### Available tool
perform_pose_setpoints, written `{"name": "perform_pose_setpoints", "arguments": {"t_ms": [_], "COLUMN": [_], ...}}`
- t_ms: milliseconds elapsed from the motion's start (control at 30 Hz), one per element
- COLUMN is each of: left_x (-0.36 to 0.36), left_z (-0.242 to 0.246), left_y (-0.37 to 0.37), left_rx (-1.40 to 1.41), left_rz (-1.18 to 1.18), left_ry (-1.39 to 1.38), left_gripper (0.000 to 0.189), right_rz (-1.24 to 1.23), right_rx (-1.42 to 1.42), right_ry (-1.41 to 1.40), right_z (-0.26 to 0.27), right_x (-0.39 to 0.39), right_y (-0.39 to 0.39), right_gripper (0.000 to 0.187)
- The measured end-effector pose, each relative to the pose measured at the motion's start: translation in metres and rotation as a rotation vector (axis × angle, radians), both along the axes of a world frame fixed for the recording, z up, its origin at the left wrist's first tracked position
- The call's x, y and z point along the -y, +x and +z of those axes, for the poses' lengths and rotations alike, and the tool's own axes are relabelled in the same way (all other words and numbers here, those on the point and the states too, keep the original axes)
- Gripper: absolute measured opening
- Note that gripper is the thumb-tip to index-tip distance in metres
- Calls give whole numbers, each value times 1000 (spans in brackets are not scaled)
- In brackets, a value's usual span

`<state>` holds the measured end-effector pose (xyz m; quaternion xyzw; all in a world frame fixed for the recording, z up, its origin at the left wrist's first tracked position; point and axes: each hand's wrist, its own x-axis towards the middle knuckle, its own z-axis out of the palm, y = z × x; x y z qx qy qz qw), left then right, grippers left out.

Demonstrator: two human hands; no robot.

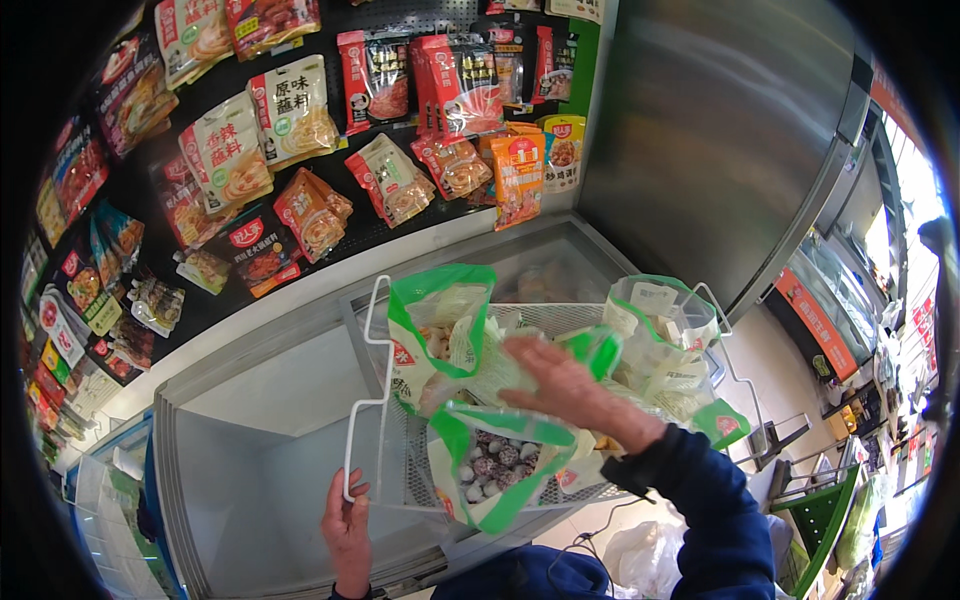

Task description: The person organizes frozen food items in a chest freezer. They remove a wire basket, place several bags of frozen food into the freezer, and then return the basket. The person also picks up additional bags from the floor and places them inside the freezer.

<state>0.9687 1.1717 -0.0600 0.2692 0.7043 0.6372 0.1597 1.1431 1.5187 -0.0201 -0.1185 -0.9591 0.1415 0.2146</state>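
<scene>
In the head view, my left hand (pixel 347 525) grips the white wire handle (pixel 365 405) at the left end of a white mesh basket (pixel 420 469). My right hand (pixel 551 382) is blurred, its fingers spread over the plastic bags in the basket's middle; whether it touches one I cannot tell. Below it stands an unsealed green-rimmed bag (pixel 499 465) of round, dark and whitish frozen pieces. Another green-rimmed bag (pixel 442 337) with pale brown pieces stands at the back left, and a further unsealed bag (pixel 664 315) at the back right. Several more bags lie between them.
The basket rests over a chest freezer (pixel 262 442) with grey walls. Behind it, seasoning pouches (pixel 292 112) hang on a black pegboard. A stainless steel cabinet (pixel 697 135) stands at the back right. A white plastic bag (pixel 645 555) and a green crate (pixel 829 517) are at the lower right.
</scene>
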Motion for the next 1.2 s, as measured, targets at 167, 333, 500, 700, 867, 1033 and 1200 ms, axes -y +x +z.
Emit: {"name": "perform_pose_setpoints", "arguments": {"t_ms": [167,333,500,700,867,1033,1200], "left_x": [5,3,5,-1,-30,-68,-106], "left_z": [-7,-26,-28,8,41,52,49], "left_y": [-4,-17,-19,-19,-56,-88,-109], "left_rx": [-38,-40,7,116,371,497,498], "left_rz": [-15,-62,-105,-131,-172,-352,-515], "left_ry": [0,68,121,75,-25,-105,-148], "left_gripper": [48,50,50,42,40,32,29], "right_rz": [210,172,-241,-1122,-884,-863,-884], "right_rx": [-61,86,-206,57,270,-212,-59], "right_ry": [84,68,160,193,230,-738,-702], "right_z": [-56,-24,29,31,-24,-27,-5], "right_x": [46,39,26,-84,-156,-166,-157], "right_y": [-9,-6,70,254,323,324,301], "right_gripper": [61,50,25,41,24,29,20]}}
